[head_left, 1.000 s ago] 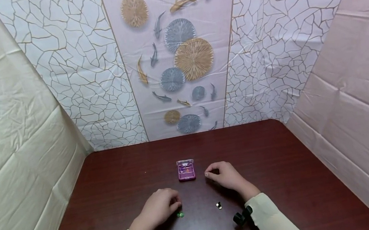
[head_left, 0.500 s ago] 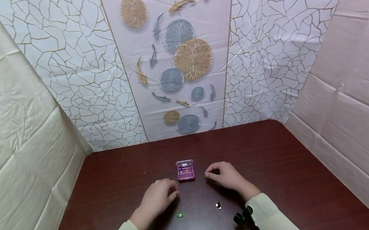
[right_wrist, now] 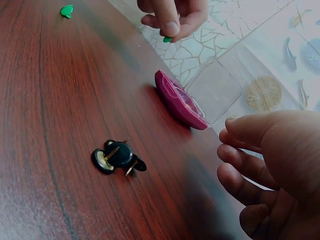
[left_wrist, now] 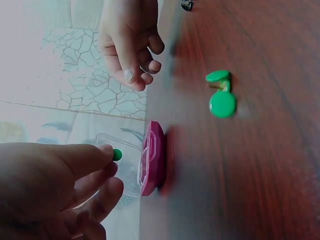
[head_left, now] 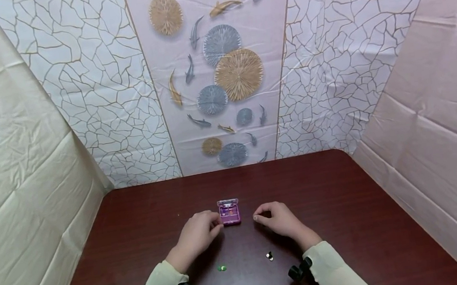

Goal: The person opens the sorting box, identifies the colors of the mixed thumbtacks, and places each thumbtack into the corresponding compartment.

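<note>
My left hand (head_left: 198, 234) pinches a green thumbtack (left_wrist: 117, 155) between thumb and forefinger, its round head showing at the fingertips in the left wrist view. It is at the left side of a small purple-pink box (head_left: 230, 218), whose clear lid (right_wrist: 212, 90) stands up at the back. A few small coloured pieces lie in the box's rear compartments. On the box's other side, my right hand (head_left: 280, 220) rests near the table with loosely curled fingers and nothing in them.
Several green thumbtacks (left_wrist: 222, 104) lie on the dark red-brown table (head_left: 300, 176) in front of the left hand. A small cluster of black thumbtacks (right_wrist: 120, 154), some with pins pointing up, lies in front of the right hand. Patterned cloth (head_left: 111, 80) hangs behind.
From beside the green thumbtacks, my left hand has moved forward to the box's left side. My right hand has stayed in place.
</note>
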### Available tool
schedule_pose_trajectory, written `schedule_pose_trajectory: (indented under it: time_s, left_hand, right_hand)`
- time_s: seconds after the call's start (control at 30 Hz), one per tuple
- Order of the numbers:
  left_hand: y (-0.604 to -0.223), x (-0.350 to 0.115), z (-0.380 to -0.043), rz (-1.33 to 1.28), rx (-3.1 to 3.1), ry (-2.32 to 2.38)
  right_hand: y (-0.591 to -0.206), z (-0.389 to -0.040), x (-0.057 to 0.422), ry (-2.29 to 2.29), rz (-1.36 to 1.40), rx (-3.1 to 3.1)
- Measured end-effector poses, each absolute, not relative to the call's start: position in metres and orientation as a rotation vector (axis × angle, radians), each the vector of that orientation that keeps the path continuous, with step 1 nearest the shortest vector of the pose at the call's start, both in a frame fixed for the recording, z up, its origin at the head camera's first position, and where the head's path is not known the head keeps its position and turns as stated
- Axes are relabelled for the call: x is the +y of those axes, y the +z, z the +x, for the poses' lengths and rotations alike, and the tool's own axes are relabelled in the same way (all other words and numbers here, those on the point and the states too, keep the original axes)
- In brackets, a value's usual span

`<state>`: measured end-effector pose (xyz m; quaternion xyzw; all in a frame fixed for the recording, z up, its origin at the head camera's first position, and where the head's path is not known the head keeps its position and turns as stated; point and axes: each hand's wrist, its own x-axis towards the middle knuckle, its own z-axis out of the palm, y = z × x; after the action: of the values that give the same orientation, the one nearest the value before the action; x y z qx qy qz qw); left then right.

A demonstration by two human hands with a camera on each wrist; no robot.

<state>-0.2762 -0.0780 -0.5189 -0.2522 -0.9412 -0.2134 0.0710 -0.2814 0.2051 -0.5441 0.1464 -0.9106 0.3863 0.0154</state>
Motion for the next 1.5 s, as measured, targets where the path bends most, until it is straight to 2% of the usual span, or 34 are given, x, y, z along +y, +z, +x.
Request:
schedule_pose_trajectory:
  time_s: [0.57,1.5]
  left_hand:
    - [-0.526,-0.068,-0.304,-0.688,-2.838,-0.593]
    - [-0.537,-0.067,-0.314,-0.693,-2.808,-0.592]
  right_hand:
    - [-0.544,-0.282,0.206,1.198,0.438,-2.832]
    - [-0.545,-0.284,0.208,1.199,0.434,-2.842]
